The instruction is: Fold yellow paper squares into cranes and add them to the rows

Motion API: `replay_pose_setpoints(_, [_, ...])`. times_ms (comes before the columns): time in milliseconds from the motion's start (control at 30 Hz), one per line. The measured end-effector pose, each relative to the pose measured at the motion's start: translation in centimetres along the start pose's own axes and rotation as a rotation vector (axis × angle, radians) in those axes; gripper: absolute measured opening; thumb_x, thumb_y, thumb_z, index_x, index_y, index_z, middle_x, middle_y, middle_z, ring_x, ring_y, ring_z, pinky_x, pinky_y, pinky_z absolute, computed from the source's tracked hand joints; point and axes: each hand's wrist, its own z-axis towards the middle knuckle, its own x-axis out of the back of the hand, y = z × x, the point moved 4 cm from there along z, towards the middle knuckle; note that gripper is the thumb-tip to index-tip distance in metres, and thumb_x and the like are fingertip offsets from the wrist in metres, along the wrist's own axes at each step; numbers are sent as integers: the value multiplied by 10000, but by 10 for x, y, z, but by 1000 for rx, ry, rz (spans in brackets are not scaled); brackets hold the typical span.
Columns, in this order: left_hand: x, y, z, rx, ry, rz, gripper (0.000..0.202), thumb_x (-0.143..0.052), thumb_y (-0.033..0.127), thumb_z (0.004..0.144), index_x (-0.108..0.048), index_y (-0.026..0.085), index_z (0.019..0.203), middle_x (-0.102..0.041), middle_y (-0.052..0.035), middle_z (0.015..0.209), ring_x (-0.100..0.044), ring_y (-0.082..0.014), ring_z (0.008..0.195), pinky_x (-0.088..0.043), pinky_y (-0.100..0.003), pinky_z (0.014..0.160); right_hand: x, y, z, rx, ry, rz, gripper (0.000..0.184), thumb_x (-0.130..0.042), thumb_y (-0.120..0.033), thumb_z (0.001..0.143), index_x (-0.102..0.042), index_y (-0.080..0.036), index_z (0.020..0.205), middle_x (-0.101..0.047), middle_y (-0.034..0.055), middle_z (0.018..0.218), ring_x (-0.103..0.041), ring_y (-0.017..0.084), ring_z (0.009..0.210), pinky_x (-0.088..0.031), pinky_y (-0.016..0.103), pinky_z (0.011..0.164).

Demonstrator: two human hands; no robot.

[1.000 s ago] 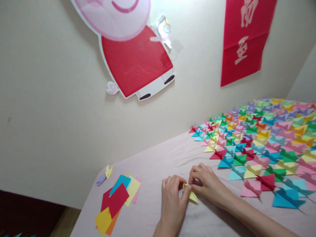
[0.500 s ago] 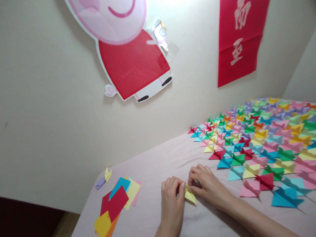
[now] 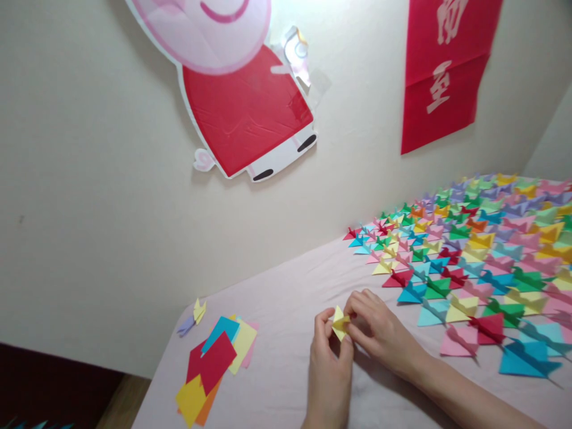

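A small folded yellow paper piece [image 3: 339, 322] is lifted just above the pink cloth-covered table [image 3: 286, 369]. My left hand [image 3: 329, 366] pinches its lower side with thumb and fingers. My right hand [image 3: 379, 332] is closed on its right side, fingers curled around the fold. Both hands meet near the table's middle front.
A loose stack of flat coloured paper sheets [image 3: 214, 366] lies at the left, with two small folded pieces [image 3: 193, 316] beyond it. Several rows of folded paper cranes [image 3: 473, 262] cover the right half. The table butts against a wall with a cartoon pig cutout [image 3: 241, 101] and red banner [image 3: 442, 71].
Both hands have raised the yellow piece off the cloth and turned it upright; it lay flatter and pressed down before. The left hand shifted slightly right.
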Motion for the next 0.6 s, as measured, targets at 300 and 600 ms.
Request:
replay_pose_setpoints(300, [1,2,-4,10,7,112,434,-520,235,873,-518,171,1302,-653,-136,1245,-596,-252,1165,-437,-357,1005,-9,-5,-4,235,-98,-28,205,-452,-100,892,-623,-209,918,-619,57,856,-523,217,814,-416,336,724])
replay_pose_setpoints(600, [2,-1,-2,-1,-22,160,460,-486,227,905,-463,162,1360,-639,-148,1266,-585,-244,1180,-440,-372,1011,-8,3,-1,44,-145,184,146,-506,-175,898,-623,-212,819,-618,26,805,-581,197,801,-451,320,750])
